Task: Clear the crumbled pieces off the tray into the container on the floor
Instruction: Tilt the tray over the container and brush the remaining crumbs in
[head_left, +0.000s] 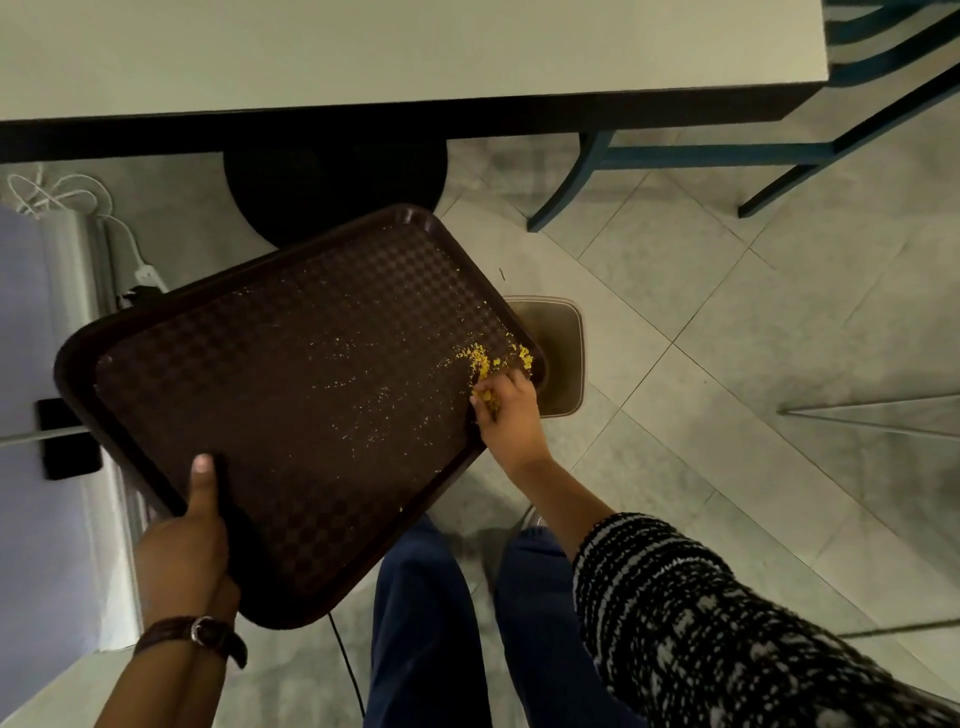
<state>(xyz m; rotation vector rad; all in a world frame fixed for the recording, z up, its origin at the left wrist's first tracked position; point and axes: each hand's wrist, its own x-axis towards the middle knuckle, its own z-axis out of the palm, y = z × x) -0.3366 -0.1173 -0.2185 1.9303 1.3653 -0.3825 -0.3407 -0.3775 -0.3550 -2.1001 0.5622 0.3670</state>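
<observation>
The left hand (182, 551) grips the brown tray (291, 374) at its near edge, thumb (203, 483) pressed flat on the rim and pointing away from the body, the other fingers hidden under it. A dark leather watch strap (197, 636) circles that wrist. The tray is held in the air, turned at an angle, with its far right corner above the container (563, 353) on the floor.

The right hand (506, 410) reaches in from a black-and-white knitted sleeve (701, 623) to that same corner. Its back faces up and its fingers bend down onto the tray surface, touching the yellow crumbled pieces (483, 361). Whether the fingers pinch any pieces or only press against them cannot be told. Most of the pieces sit in a small heap at the fingertips, just beside the corner rim; fine specks are scattered across the middle of the tray.

The container is a pale, rounded-square tub, partly hidden by the tray corner and the hand. It stands on a floor (727, 312) of large grey tiles. Beyond the tray runs a pale tabletop (363, 47) with a dark edge, carried on a round black pedestal base (332, 187). A blue chair frame (727, 150) stands to the right of it. A white cable (62, 192) lies coiled at the far left. The person's legs in dark blue trousers (426, 623) show below the tray.
</observation>
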